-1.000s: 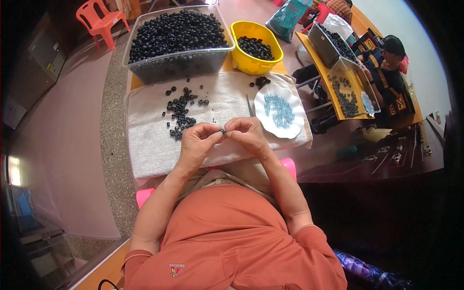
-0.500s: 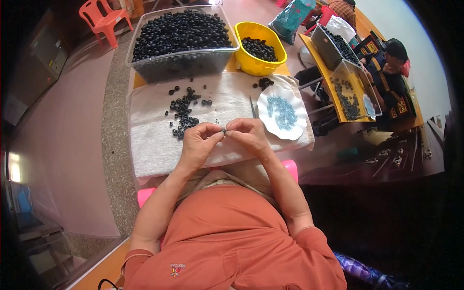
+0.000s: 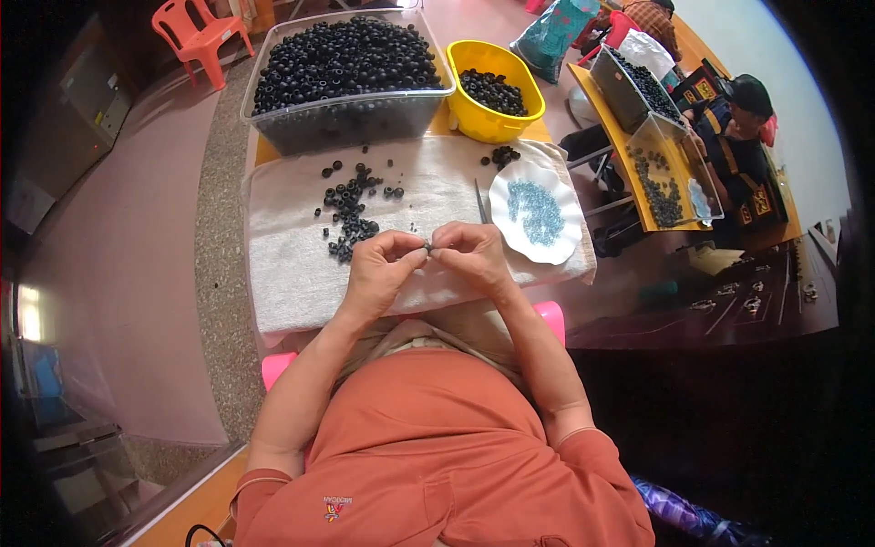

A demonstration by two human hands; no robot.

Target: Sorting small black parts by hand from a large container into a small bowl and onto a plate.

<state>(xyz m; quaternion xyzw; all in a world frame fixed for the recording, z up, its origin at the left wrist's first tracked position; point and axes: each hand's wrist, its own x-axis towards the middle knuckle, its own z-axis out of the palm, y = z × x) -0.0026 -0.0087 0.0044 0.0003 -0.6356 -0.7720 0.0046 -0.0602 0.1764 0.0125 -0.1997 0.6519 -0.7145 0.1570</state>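
Observation:
My left hand (image 3: pixel 378 271) and my right hand (image 3: pixel 476 262) meet above the near part of a white cloth (image 3: pixel 284 290). Both are closed in a pinch, thumbs against forefingers, on one small dark piece (image 3: pixel 428 246); the fingertips cover most of it. Loose black ring-shaped pieces (image 3: pixel 349 211) lie scattered just beyond my left hand. To the right of my right hand is a white scalloped plate (image 3: pixel 507 239) with many tiny pale-blue clear bits (image 3: pixel 538 211). A thin pointed metal tool, perhaps tweezers (image 3: pixel 480 198), lies beside the plate. Farther back sits a small black heap (image 3: pixel 505 157).
A big clear bin (image 3: pixel 365 118) full of black pieces and a yellow tub (image 3: pixel 468 117) with more stand along the far edge. At right, a person (image 3: pixel 736 123) sits by another table (image 3: pixel 629 173) with clear bins. A red chair (image 3: pixel 202 41) is far left.
The whole view has shifted slightly. Both hands still pinch the small dark piece in the same place over the cloth, with barely any finger movement.

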